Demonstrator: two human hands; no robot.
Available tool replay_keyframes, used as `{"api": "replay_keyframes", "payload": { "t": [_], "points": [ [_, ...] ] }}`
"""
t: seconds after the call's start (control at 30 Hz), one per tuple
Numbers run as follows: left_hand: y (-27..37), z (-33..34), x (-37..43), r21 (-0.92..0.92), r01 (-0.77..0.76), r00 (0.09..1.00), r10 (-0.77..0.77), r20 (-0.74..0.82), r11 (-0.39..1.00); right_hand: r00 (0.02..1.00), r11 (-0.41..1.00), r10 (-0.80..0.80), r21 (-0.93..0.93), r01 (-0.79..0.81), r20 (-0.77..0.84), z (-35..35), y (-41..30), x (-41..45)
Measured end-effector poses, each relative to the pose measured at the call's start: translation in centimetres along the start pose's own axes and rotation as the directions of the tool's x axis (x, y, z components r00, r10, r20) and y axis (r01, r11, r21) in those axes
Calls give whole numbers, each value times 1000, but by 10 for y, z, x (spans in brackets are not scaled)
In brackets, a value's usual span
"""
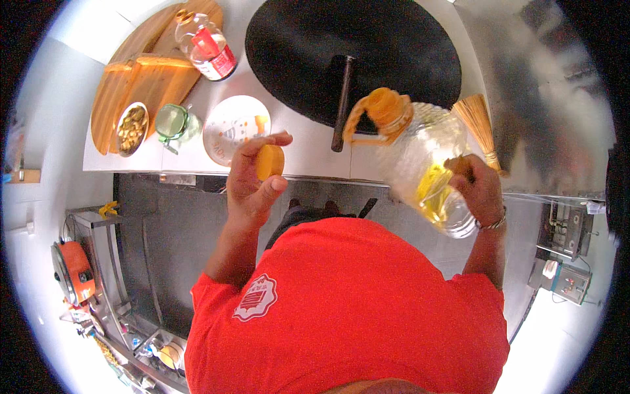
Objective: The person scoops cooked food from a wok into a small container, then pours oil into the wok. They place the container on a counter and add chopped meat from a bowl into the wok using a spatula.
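Observation:
My left hand (253, 180) is raised before the counter's front edge with a yellow-orange plastic cap (270, 162) between thumb and fingers. In my right hand (477, 189) is a large clear plastic oil jug (418, 157), gripped low on its body. The jug leans, its orange neck and handle (386, 115) up and to the left, towards the wok. Some yellow liquid shows in its lower part; motion blurs it. Beyond the jug lies a big black wok (315, 54), its dark handle (343, 103) pointing at me.
Left of the wok are a printed white plate (236, 125), a green-lidded glass jar (172, 122), a bowl of chopped food (132, 129), wooden boards (162, 79) and a red-labelled bottle (209, 49). A bamboo wok brush (477, 128) lies at right. A red hose reel (76, 273) is at lower left.

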State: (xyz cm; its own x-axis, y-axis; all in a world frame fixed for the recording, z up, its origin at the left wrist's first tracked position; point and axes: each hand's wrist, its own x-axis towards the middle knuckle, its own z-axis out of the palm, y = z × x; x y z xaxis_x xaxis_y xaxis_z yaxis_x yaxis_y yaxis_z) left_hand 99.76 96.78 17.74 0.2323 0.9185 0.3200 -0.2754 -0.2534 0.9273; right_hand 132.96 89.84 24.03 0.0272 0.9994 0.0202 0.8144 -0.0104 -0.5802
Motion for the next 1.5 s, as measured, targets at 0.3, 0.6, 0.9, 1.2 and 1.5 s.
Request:
{"api": "replay_keyframes", "payload": {
  "t": [0.3, 0.6, 0.9, 1.2, 1.5],
  "points": [
    [-48, -9, 18, 80, 314, 945, -319, 74, 946, 960, 890, 262, -360, -281, -103, -52, 73, 70],
    [-65, -36, 40, 204, 366, 926, -377, 16, 908, 897, 817, 430, -377, -436, -103, -70, 110, 134],
    [-77, -46, 53, -9, 433, 901, -433, -39, 901, 917, 727, 400, -611, -313, 6, -78, 145, 181],
    [-87, -46, 58, -13, 470, 880, -470, -71, 882, 916, 701, 400, -655, -282, 34, -71, 166, 221],
    [-87, -44, 63, -43, 476, 870, -477, -123, 878, 910, 688, 351, -721, -90, 222, -66, 168, 265]
  ]
}}
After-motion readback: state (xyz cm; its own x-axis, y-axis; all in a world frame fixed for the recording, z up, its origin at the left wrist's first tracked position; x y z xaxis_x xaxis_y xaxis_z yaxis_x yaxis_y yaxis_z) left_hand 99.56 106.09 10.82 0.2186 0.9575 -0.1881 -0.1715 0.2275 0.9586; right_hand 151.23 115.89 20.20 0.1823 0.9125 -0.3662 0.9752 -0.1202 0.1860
